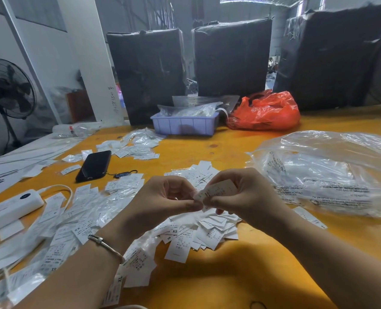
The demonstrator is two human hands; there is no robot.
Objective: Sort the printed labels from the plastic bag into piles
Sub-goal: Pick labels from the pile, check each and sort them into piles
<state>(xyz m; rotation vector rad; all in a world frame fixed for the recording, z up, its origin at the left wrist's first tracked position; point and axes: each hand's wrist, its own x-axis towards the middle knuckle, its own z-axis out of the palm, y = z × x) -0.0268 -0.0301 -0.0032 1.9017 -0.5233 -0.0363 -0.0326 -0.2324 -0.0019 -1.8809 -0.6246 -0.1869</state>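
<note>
Both hands are working together just above the counter (240,275), pinching one small bunch of labels (216,190) between them: the left hand (162,197) is gripping its near end with thumb and forefinger, and the right hand (245,195) is curling its fingers round the far end. The step in hand looks like reading or separating a label to decide where it belongs; the print on it is too blurred to read. Directly beneath the hands a heap of labels (198,233) is lying on the counter, with looser spreads to the left (78,210) and further back (138,146). The clear bag (332,172) is lying to the right, near the right hand, and it seems to be holding more stock. Next, the hands will probably be peeling one label free and dropping it on the matching pile, which calls for a light pinch so that only one comes away, and for keeping the piles from running together, since their edges are already lying close.
</note>
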